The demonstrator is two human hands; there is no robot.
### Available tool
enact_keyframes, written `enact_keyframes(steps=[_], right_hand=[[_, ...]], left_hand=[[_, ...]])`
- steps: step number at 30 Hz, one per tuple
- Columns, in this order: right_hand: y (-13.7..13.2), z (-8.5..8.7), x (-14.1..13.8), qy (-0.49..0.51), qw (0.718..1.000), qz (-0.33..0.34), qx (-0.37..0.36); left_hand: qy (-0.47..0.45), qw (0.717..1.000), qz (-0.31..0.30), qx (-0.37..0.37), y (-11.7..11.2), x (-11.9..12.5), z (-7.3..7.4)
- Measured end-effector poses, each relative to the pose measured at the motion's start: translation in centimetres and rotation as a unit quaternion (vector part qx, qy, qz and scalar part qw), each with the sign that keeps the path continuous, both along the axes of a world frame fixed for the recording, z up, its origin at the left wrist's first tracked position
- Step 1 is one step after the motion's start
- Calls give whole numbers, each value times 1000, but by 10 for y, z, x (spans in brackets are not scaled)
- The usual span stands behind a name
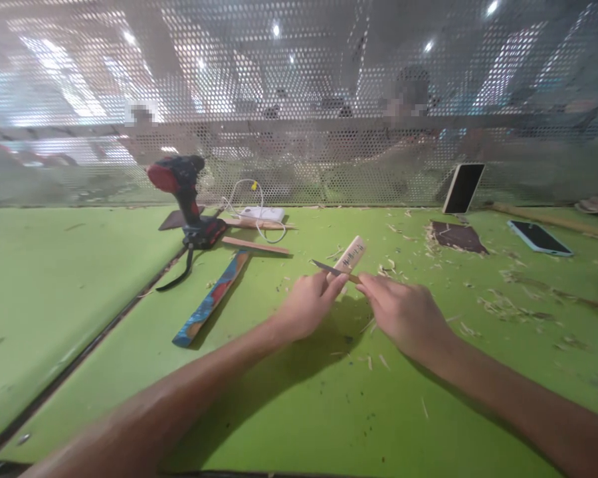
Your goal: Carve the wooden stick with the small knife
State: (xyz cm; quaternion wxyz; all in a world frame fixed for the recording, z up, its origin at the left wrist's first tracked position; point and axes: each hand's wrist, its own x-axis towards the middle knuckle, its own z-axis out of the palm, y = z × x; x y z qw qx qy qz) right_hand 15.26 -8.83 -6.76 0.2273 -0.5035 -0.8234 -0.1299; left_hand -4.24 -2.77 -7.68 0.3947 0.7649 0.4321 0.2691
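Observation:
My left hand point(306, 302) is closed around the lower end of a pale wooden block point(353, 253), which tilts up and away with dark markings on its face. A carving knife point(325, 267) crosses the block, its blade pointing left. My right hand point(403, 311) grips the knife's wooden handle, and my left thumb lies close to the blade. The lower end of the block is hidden by my fingers. Pale wood shavings point(369, 362) lie on the green table point(309, 411) below and around my hands.
A red and black cordless drill point(187, 199) stands at the left, near a blue-painted wood strip point(212, 299) and a white power bank point(262, 214) with a cable. At right are a propped phone point(464, 188), brown sandpaper point(457, 237) and another phone point(539, 238). A perforated metal screen point(299, 153) rises behind.

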Motion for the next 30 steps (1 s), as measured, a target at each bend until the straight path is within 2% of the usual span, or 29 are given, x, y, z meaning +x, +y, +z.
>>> enact_keyframes(steps=[7, 12, 18, 24, 30], right_hand=[[2, -3, 0, 2, 999, 29, 41], [5, -8, 3, 21, 998, 48, 40], [4, -8, 2, 22, 998, 39, 52], [1, -9, 1, 16, 999, 21, 34], [1, -10, -1, 18, 998, 24, 59]], left_hand=[[-9, 1000, 8, -4, -2, -1, 0], [-13, 1000, 7, -19, -1, -3, 1], [-18, 999, 20, -26, -1, -3, 1], [-27, 999, 23, -7, 1, -1, -3], [-32, 999, 23, 6, 2, 0, -3]])
